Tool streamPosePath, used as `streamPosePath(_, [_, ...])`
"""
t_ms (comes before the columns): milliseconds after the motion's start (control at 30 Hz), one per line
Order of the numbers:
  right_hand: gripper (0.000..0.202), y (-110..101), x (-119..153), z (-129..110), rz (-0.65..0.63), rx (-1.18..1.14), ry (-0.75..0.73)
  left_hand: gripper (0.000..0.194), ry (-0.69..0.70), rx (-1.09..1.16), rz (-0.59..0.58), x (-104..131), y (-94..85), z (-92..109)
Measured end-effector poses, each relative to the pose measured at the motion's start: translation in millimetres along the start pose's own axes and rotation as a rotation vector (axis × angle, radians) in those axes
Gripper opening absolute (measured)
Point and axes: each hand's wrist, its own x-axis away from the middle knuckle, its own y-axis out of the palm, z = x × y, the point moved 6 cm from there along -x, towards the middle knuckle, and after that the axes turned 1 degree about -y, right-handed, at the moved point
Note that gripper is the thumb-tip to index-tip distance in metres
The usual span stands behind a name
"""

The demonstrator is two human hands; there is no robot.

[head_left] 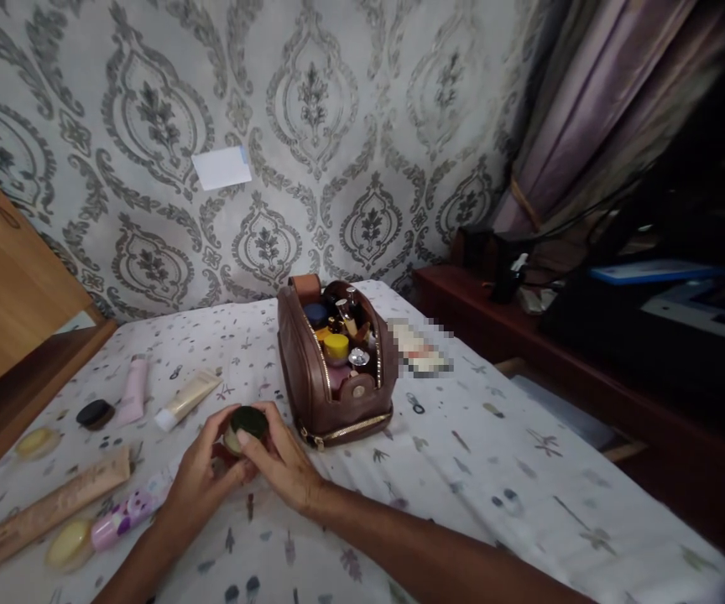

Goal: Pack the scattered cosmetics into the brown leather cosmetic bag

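Note:
Between my two hands, in front of the bag, is a small cosmetic jar with a dark green lid and a paler body. My left hand wraps its fingers around the jar's left side. On the other side my right hand closes on it, thumb against the jar's near side. Just beyond stands a brown toiletry bag, unzipped at the top. Inside it are a yellow-lidded jar, a blue lid, a clear faceted stopper and several small bottles.
Left of my hands lie a cream tube, a pink tube, a black-lidded jar, a long beige tube, a purple-and-white tube and two yellowish oval pieces. A dark red cabinet borders the right side.

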Motion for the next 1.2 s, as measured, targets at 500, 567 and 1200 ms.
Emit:
streamPosePath(500, [0.036, -10, -4, -10, 0.118, 0.164, -0.248, 0.04, 0.322, -0.272, 0.059, -1, -9.1, 29])
streamPosePath(567, [0.04, -11, -2, -13, 0.129, 0.197, -0.269, 0.039, 0.333, -0.304, 0.079, 0, -8.7, 28])
streamPosePath(1200, [0.051, -26, 13, -78, -0.252, 0.427, -0.404, 0.057, 0.354, -0.303, 0.029, 28, 1.8, 9])
